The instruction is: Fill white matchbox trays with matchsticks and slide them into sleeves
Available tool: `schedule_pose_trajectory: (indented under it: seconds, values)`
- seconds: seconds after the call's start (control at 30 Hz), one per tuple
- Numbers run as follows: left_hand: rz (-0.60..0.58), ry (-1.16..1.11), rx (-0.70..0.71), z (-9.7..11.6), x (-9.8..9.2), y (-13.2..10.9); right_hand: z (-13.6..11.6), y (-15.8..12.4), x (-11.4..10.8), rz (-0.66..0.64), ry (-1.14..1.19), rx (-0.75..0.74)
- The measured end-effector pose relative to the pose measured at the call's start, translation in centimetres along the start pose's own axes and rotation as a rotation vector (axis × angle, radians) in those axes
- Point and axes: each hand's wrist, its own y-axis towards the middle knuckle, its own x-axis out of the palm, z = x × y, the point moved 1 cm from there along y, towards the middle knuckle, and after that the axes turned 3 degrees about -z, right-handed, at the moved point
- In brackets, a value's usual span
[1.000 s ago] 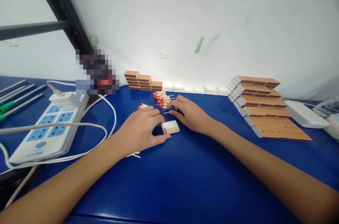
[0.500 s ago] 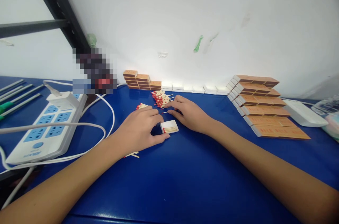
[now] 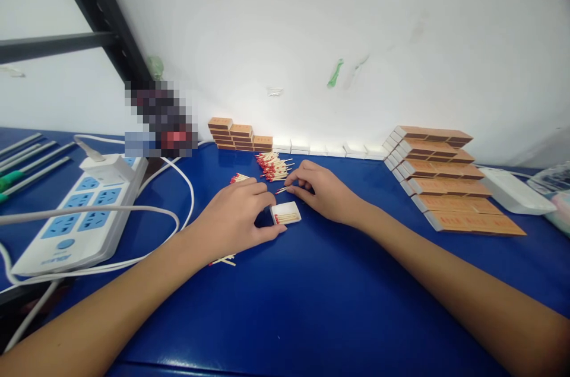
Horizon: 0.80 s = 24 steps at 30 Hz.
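My left hand (image 3: 244,214) is closed around the left end of a small white matchbox tray (image 3: 281,209), thumb at its near side and fingers at its far side. Several red-headed matches (image 3: 287,218) lie in the tray along its near side. Just beyond and right of the tray, my right hand (image 3: 318,190) pinches a match (image 3: 281,190) between thumb and forefinger, its red head pointing left. A heap of loose matches (image 3: 272,167) lies just past the right fingertips. More matches (image 3: 239,178) show behind my left hand, and others (image 3: 225,259) below its wrist.
Stacked orange matchboxes (image 3: 238,135) stand by the wall, with a row of white trays (image 3: 318,148) beside them. A larger stepped stack of matchboxes (image 3: 449,181) is at right. A power strip (image 3: 75,216), white cables (image 3: 189,187) and green-handled rods (image 3: 31,169) lie at left on the blue table (image 3: 312,306).
My right hand has drawn slightly back from the heap, and the match now shows clearly in its pinch. My left hand stays on the tray.
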Motion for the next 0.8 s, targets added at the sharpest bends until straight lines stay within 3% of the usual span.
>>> schedule_pose_trajectory:
  seconds: [0.33, 0.8]
  values:
    - [-0.021, 0.009, -0.013, 0.15, -0.2, -0.1, -0.1, -0.68, -0.59, 0.028, -0.039, 0.069]
    - [-0.037, 0.009, -0.021, 0.09, -0.13, 0.02, -0.84, -0.34, 0.28, -0.011, 0.035, -0.057]
